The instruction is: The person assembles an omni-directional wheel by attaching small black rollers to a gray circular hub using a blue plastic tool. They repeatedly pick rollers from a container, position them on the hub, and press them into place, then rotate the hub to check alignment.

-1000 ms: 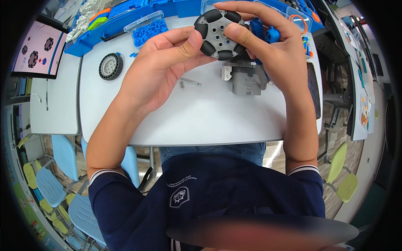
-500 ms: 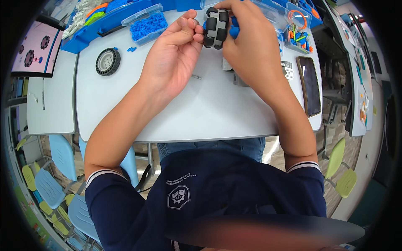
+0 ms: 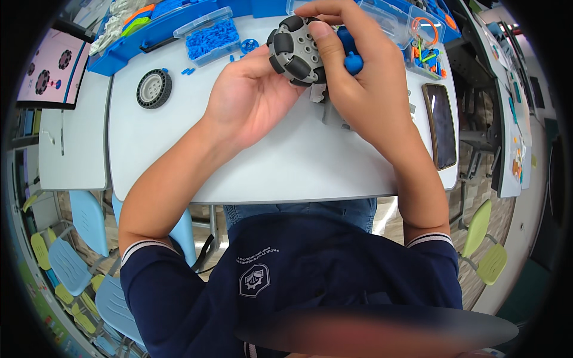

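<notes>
A grey omni wheel [image 3: 296, 50] with black rollers is held up over the far side of the table, its flat face with several round holes partly showing. My right hand [image 3: 364, 65] grips its right side, thumb pressed on the face and fingers over the top. Between that thumb and the fingers sits a blue rounded part [image 3: 353, 62]; whether it joins the wheel cannot be seen. My left hand [image 3: 253, 95] cups the wheel's lower left edge, its fingertips hidden behind. Grey metal pieces [image 3: 335, 114] lie partly covered under my right hand.
A grey wheel with a black tyre [image 3: 154, 88] lies at left. Behind are a clear box of blue pins [image 3: 212, 40], a small blue round part [image 3: 249, 45] and a blue tray [image 3: 134, 46]. At right are a phone [image 3: 439, 125] and a box of coloured parts [image 3: 427, 56].
The omni wheel has turned from edge-on to show its face and come slightly nearer. My left hand has moved in from beside the wheel to hold its lower edge.
</notes>
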Tool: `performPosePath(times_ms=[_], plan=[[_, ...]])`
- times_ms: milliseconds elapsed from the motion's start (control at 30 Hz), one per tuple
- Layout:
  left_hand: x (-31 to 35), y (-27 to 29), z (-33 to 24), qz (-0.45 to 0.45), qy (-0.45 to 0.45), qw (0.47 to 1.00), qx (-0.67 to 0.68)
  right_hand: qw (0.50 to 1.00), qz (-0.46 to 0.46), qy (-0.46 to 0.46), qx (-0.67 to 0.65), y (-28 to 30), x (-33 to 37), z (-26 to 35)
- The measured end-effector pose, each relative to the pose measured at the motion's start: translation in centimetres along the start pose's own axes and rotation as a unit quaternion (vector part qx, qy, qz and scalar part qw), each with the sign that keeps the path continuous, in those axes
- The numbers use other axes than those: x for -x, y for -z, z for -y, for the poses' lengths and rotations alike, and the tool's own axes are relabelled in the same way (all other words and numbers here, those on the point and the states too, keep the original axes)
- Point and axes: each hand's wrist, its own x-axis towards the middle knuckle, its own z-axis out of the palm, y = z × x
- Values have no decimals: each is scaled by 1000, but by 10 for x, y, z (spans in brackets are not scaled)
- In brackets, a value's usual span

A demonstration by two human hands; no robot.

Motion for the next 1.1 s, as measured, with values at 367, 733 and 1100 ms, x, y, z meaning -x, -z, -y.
performPosePath(times_ms=[367,733,1100], plan=[[6,-7,-5,-24,21,989,-147,988,-20,144,-49,8,-6,2],[9,-11,-5,-52,44,986,-154,975,62,206,52,23,-3,16],[14,-17,-8,-51,42,990,-126,970,61,235,32,20,-3,15]])
